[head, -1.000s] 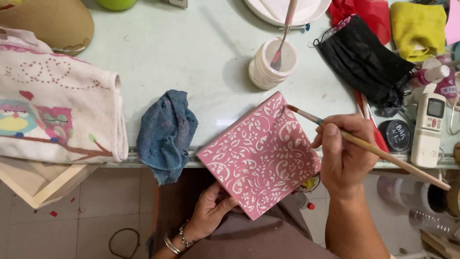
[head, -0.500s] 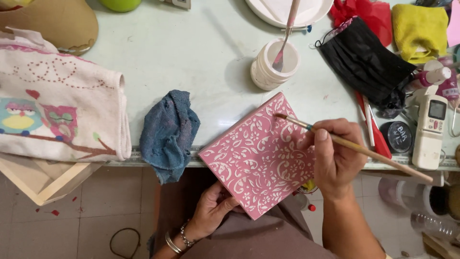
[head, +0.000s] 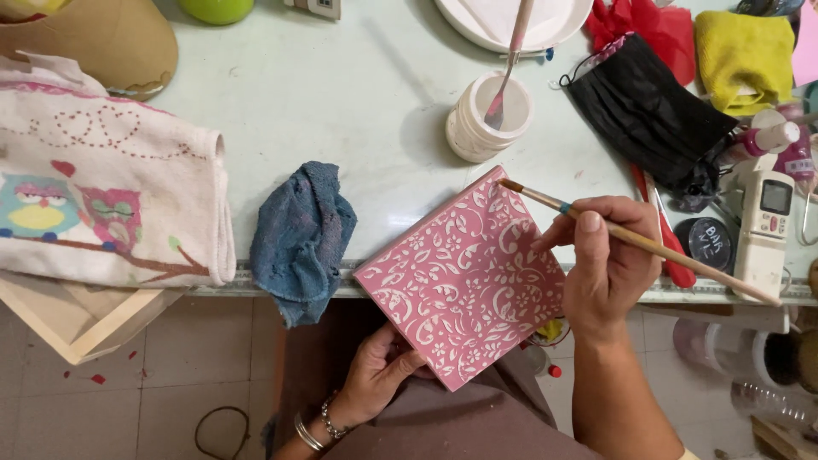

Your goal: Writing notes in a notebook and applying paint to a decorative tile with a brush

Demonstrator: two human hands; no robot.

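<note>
Item: pink square tile (head: 464, 281) with a white floral scroll pattern. Location: tilted, its far corner leaning on the edge of the pale green surface (head: 341, 102), its near corner over your lap. Your left hand (head: 379, 375) props it from below, grip closed on the lower edge, which keeps the patterned face angled up toward you.

Item: thin wooden paintbrush (head: 639, 243). Your right hand (head: 605, 264) pinches it narrowly between thumb and fingers, pen-fashion; the bristle tip touches the tile's upper corner, and the heel of the hand rests at the tile's right edge, seemingly for steadiness.

Item: white jar (head: 487, 119), open, on the surface just beyond the tile's top corner, a second brush standing in it. It sits within easy reach of the brush hand.

Item: crumpled blue cloth (head: 300, 238), draped over the surface edge just left of the tile, apart from it.

Item: folded cream towel with an owl print (head: 102, 204), at the far left.

Item: black face mask (head: 648, 119), lying right of the jar.

Item: white remote control (head: 765, 221), near the right edge.

Item: white plate (head: 477, 21), at the top, partly out of view.
</note>
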